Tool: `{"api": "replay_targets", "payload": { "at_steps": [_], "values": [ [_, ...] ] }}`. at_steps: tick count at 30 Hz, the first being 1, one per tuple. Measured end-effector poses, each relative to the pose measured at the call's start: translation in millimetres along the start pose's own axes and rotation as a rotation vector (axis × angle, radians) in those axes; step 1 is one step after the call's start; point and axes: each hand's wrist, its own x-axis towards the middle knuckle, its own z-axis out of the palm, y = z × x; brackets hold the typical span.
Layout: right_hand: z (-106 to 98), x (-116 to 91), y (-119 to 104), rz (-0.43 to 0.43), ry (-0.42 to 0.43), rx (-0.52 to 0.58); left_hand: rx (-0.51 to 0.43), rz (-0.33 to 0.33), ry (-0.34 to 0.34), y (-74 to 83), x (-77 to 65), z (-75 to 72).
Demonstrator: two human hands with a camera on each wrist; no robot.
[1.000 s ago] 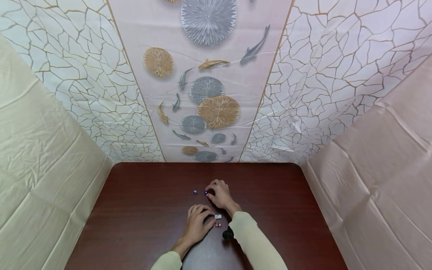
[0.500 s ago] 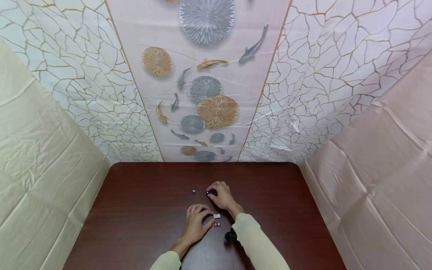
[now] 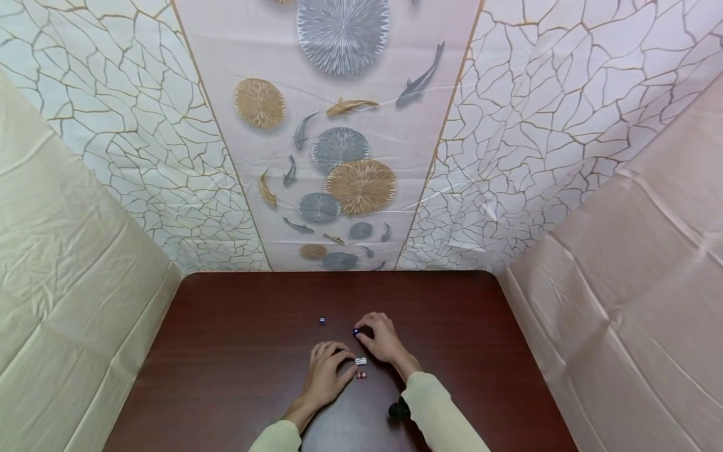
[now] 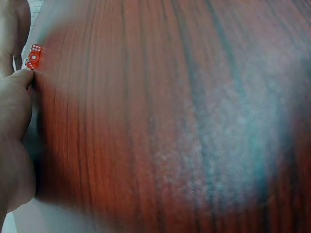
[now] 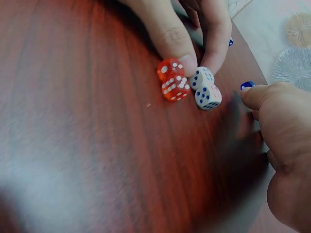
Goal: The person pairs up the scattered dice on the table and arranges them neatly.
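Note:
My right hand (image 3: pixel 384 339) pinches a blue die (image 3: pixel 356 331) between thumb and fingertips, above and right of the other dice. A second blue die (image 3: pixel 322 321) lies farther left on the table. My left hand (image 3: pixel 326 375) rests on the tabletop with gently bent fingers. In the right wrist view its thumb tip is right at a pair of red dice (image 5: pixel 174 87), and a fingertip is right at two white dice (image 5: pixel 208 97). The two red dice sit side by side, as do the white ones just beyond them. Only the red pair (image 4: pixel 34 57) shows plainly in the left wrist view.
The dark reddish-brown wooden table (image 3: pixel 237 301) reaches back to a hanging cloth (image 3: pixel 361 125) printed with fish and lily pads. Pale cloth walls (image 3: pixel 85 301) close in both sides. A black round object (image 3: pixel 398 410) is at the right sleeve.
My right hand has drawn back toward me and to the right with the blue die, away from the other blue die. The left hand stays by the red and white dice.

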Motion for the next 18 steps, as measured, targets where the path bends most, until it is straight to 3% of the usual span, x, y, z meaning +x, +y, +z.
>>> {"api": "replay_targets", "payload": {
  "at_steps": [11,18],
  "values": [
    [-0.1,-30.9,4.9,0.014,0.034,0.007,-0.003,-0.004,-0.004,0.8,-0.1,-0.1],
    [1.9,-43.7,5.7,-0.029,0.082,-0.010,0.003,-0.009,0.000,1.7,0.4,-0.4]
  ]
}}
